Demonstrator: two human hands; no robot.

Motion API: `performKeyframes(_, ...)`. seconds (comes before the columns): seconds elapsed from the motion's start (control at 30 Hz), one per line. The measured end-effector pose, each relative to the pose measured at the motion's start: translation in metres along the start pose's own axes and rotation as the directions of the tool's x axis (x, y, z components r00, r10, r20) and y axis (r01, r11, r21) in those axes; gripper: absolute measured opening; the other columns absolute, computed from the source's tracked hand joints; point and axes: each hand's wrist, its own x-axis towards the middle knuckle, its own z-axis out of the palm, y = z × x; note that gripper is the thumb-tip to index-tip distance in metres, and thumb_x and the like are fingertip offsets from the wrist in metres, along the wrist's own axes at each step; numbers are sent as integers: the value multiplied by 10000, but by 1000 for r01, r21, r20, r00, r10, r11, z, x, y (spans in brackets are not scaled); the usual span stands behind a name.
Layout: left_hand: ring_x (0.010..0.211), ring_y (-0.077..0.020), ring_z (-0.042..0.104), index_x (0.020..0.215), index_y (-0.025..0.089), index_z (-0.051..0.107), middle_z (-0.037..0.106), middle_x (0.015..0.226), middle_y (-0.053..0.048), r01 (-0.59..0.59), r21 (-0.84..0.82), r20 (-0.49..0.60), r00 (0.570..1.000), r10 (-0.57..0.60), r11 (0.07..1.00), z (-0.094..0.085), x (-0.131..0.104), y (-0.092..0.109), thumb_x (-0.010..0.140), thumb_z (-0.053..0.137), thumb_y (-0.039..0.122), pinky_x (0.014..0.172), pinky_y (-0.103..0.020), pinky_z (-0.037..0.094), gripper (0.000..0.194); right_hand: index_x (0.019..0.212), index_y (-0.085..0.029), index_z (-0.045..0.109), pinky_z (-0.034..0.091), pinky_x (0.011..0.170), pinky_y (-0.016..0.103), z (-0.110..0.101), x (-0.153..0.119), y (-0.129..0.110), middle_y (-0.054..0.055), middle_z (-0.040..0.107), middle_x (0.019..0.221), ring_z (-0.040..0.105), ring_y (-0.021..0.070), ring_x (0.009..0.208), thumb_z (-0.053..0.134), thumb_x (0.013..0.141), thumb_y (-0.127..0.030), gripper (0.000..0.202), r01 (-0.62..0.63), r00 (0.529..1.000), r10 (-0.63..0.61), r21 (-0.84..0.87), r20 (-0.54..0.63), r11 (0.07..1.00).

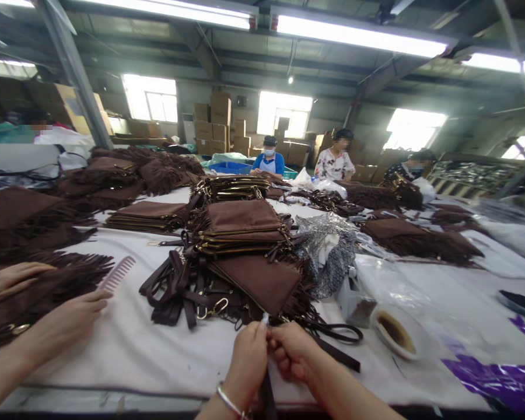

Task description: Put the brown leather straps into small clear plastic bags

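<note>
My left hand (247, 357), with a bangle at the wrist, is closed near the table's front edge. Its fingertips pinch a small whitish piece (265, 318); what it is I cannot make out. Closed beside it, my right hand (294, 351) meets it at the fingertips. A dark brown strap (268, 389) hangs down between the hands, its upper end hidden in the fingers. Just beyond lies a brown fringed pouch (262, 283), below a stack of similar zipped pouches (242, 224). Several loose straps (170, 289) with a gold clasp (219, 307) lie to the left.
A co-worker's hand (76, 321) holds a pink comb (119, 273) at a fringe on the left. To the right are a bowl of brown liquid (396, 332), crumpled wrapping (326, 251) and purple plastic (490, 382). Other people sit across the white-covered table (149, 373).
</note>
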Motion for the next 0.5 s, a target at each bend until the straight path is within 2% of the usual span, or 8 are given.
performKeyframes(0.1, 607, -181, 502, 630, 210, 555, 571, 633, -45, -246, 276, -36, 963, 266, 929, -2, -3, -7, 893, 458, 276, 592, -308, 310, 287, 592, -170, 506, 159, 304, 137, -3, -5, 11, -103, 390, 371, 278, 29, 284, 688, 740, -319, 278, 149, 987, -149, 5, -67, 989)
performKeyframes(0.23, 642, -211, 538, 699, 229, 608, 604, 678, -70, -379, 339, -20, 912, 409, 861, -1, -6, -18, 901, 466, 282, 640, -331, 334, 252, 775, -136, 634, 365, 405, 186, 3, -11, 23, -19, 621, 584, 497, 76, 444, 783, 646, -438, 361, 370, 922, -385, 204, 39, 906)
performKeyframes(0.3, 684, -223, 564, 749, 234, 635, 637, 731, -80, -415, 337, 11, 899, 437, 845, 0, -6, -21, 905, 456, 266, 671, -334, 353, 239, 783, -113, 671, 443, 487, 217, 9, -11, 25, 25, 679, 668, 579, 117, 555, 822, 609, -415, 379, 384, 902, -426, 326, 68, 864)
performKeyframes(0.37, 706, -229, 577, 798, 235, 651, 660, 770, -88, -420, 347, 40, 900, 435, 838, -1, -7, -21, 907, 440, 252, 678, -336, 362, 238, 749, -115, 687, 486, 556, 235, 14, -10, 24, 31, 694, 673, 608, 139, 612, 835, 603, -371, 330, 351, 919, -394, 383, 37, 855)
performKeyframes(0.5, 676, -224, 570, 773, 221, 649, 665, 747, -99, -350, 336, 33, 932, 360, 875, -3, -7, -13, 905, 429, 259, 644, -335, 355, 260, 712, -125, 702, 521, 623, 258, 19, -6, 21, 28, 703, 662, 621, 154, 632, 816, 631, -297, 222, 314, 937, -349, 410, 9, 856)
